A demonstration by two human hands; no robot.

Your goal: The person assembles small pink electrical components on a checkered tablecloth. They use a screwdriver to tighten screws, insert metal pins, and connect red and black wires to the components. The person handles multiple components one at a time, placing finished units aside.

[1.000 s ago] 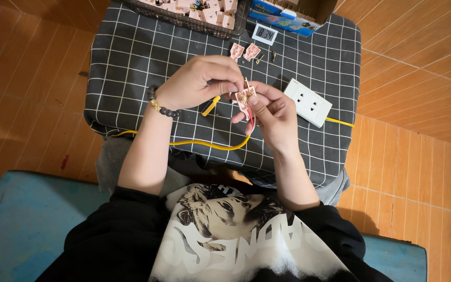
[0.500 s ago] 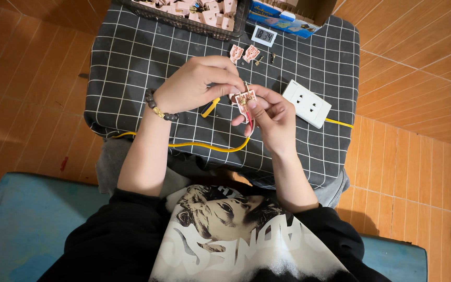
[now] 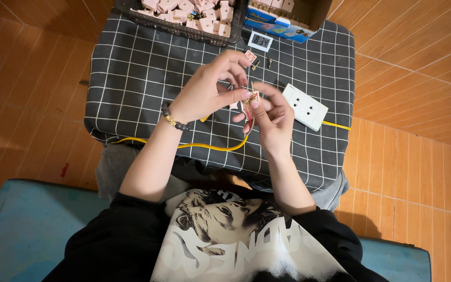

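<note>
1. Our left hand (image 3: pixel 204 91) and right hand (image 3: pixel 270 112), held together, both pinch one small pink socket part (image 3: pixel 250 99) just left of the white power strip (image 3: pixel 304 106).
2. Yellow cable (image 3: pixel 194 145): trailing below our hands across the checked table (image 3: pixel 131 78).
3. Tray of pink parts (image 3: pixel 184 13): well above the strip.

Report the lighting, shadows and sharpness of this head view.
Head view: even, soft light with no glare; faint shadow under the left hand on the checked cloth; the small part between both hands is tiny and slightly soft; frame edges bend a little.

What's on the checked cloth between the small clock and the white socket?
In the head view, two small dark metal bits lie between the clock and the white socket.
</note>
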